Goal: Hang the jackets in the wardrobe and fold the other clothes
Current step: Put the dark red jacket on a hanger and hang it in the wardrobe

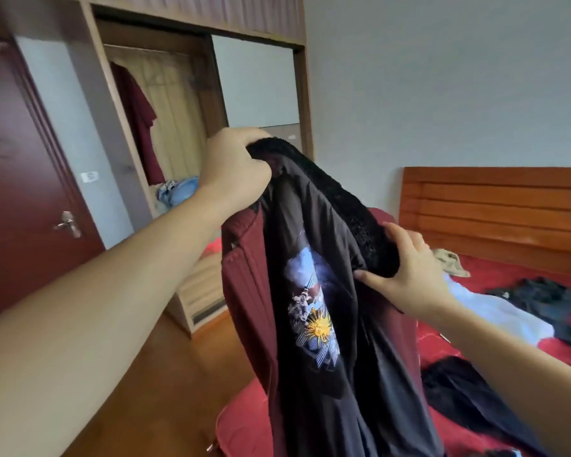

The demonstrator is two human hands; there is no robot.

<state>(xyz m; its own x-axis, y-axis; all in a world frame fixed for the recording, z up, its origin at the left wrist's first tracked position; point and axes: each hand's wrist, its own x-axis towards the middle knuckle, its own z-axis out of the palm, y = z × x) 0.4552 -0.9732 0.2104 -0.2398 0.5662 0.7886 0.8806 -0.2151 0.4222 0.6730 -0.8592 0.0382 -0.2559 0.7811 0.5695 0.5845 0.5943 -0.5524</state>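
The wardrobe (165, 103) fills the far left wall, its sliding door pushed aside so that a dark red garment (139, 117) shows hanging inside, with a heap of pale blue cloth (178, 191) on the shelf below it. To the right stands the bed (495, 206) with its orange wooden headboard and red cover, on which lie a white garment (495, 308), a crumpled black garment (541, 295), another black piece (459, 387) nearer the camera and a small beige item (450, 260) by the headboard. A dark red door (23, 179) closes the left edge. Held up in mid-air over the corner of the bed is a maroon jacket (248, 291) with a black furry collar (343, 199), and a black printed shirt (317, 318) hangs inside it. The left hand (234, 166) is clenched round the top of the collar; the right hand (406, 268) pinches the collar's lower end between thumb and fingers.
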